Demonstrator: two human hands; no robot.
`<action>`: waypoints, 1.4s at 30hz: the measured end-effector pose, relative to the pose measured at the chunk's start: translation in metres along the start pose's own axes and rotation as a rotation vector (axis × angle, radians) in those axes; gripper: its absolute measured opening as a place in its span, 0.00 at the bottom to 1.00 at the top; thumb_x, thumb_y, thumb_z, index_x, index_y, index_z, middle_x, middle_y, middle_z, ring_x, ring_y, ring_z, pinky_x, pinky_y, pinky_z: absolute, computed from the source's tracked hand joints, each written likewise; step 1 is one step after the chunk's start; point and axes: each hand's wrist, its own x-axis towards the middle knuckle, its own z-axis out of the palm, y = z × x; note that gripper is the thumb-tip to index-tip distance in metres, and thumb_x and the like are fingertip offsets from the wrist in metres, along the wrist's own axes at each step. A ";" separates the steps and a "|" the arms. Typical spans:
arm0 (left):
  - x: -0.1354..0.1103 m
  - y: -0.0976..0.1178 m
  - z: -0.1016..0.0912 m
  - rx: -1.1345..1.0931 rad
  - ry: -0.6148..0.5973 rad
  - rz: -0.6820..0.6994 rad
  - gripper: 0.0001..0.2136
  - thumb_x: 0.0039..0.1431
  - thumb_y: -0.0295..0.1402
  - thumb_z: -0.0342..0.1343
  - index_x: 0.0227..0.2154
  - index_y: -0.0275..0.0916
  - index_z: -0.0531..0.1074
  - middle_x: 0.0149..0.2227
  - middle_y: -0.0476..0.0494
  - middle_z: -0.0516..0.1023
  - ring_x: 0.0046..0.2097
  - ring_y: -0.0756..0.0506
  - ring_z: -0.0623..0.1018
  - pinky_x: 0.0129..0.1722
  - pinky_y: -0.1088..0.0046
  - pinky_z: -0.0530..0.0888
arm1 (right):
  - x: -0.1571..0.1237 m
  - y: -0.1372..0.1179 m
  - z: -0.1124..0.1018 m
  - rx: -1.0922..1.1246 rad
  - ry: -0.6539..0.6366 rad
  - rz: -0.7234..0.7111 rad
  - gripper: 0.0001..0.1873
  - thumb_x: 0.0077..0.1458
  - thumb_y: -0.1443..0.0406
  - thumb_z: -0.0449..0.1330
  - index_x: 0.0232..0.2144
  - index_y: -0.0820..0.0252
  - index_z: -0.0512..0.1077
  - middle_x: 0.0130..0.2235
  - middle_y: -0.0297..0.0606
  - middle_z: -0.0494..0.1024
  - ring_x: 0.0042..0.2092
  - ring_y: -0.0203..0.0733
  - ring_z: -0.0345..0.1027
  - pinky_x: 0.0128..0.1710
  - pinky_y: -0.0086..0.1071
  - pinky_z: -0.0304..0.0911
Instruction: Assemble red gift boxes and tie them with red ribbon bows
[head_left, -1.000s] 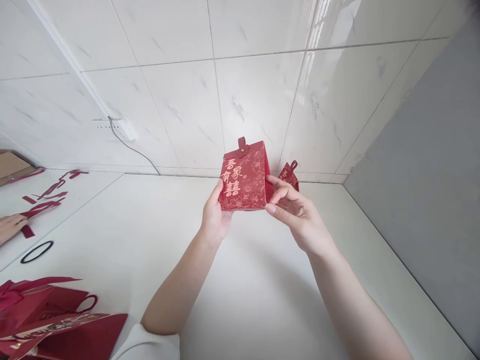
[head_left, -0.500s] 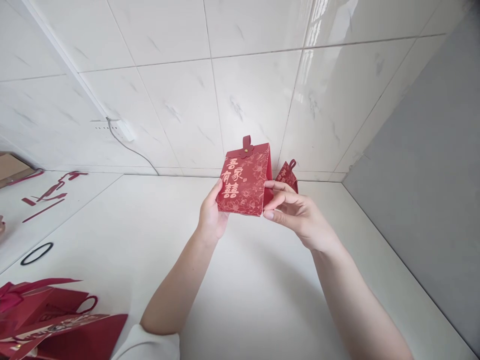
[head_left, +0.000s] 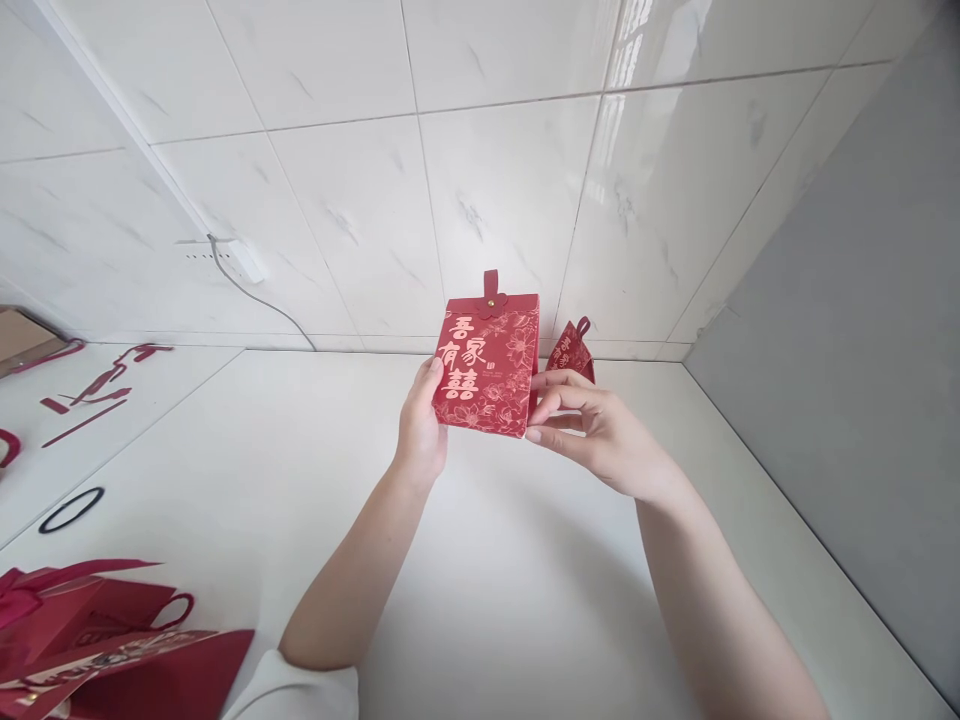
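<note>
A red paper gift box (head_left: 491, 365) with pale Chinese characters, printed flowers and a strap fixed by a flower-shaped piece on top is held up above the white table. My left hand (head_left: 424, 420) grips its left side, thumb along the front edge and the other fingers hidden behind. At the lower right edge, my right hand (head_left: 592, 430) pinches the side between thumb and bent fingers, some fingertips hidden by the box. Behind my right hand, a second small red box (head_left: 571, 350) with a loop stands on the table near the wall.
Larger red gift bags (head_left: 127, 650) stand at the lower left. Nearby are a dark ring (head_left: 71, 510) and red strips (head_left: 97, 395). A cardboard box (head_left: 30, 340) lies at the far left. A power strip (head_left: 244, 260) with a cable hangs on the tiled wall (head_left: 502, 200).
The box has turned slightly so its front faces me more squarely, and its open side shows less. My right hand has shifted a little along with it. A red curved piece now shows at the left edge.
</note>
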 end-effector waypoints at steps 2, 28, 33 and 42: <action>0.000 0.001 0.000 0.019 0.006 0.025 0.16 0.58 0.46 0.55 0.43 0.41 0.72 0.50 0.43 0.75 0.52 0.40 0.74 0.48 0.66 0.70 | 0.000 0.000 -0.001 -0.068 -0.012 -0.012 0.06 0.54 0.60 0.63 0.30 0.55 0.73 0.50 0.39 0.68 0.50 0.42 0.68 0.47 0.40 0.71; 0.055 -0.108 -0.058 0.422 0.191 0.364 0.22 0.64 0.51 0.43 0.54 0.44 0.65 0.56 0.42 0.69 0.57 0.44 0.68 0.57 0.66 0.65 | 0.041 0.137 0.038 -0.250 0.168 0.159 0.20 0.51 0.54 0.60 0.20 0.57 0.57 0.21 0.28 0.63 0.26 0.36 0.56 0.28 0.30 0.52; 0.073 -0.142 -0.091 0.394 0.088 0.191 0.22 0.58 0.50 0.53 0.49 0.42 0.66 0.54 0.40 0.71 0.56 0.42 0.70 0.54 0.64 0.68 | 0.038 0.192 0.054 -0.197 0.281 0.216 0.19 0.48 0.52 0.62 0.21 0.56 0.59 0.21 0.29 0.65 0.25 0.37 0.56 0.27 0.31 0.53; 0.075 -0.141 -0.105 0.392 0.031 0.109 0.16 0.49 0.44 0.63 0.33 0.38 0.69 0.36 0.45 0.76 0.38 0.47 0.75 0.41 0.70 0.71 | 0.034 0.213 0.049 -0.035 0.319 0.162 0.14 0.47 0.54 0.63 0.30 0.57 0.68 0.33 0.37 0.75 0.35 0.42 0.68 0.38 0.34 0.65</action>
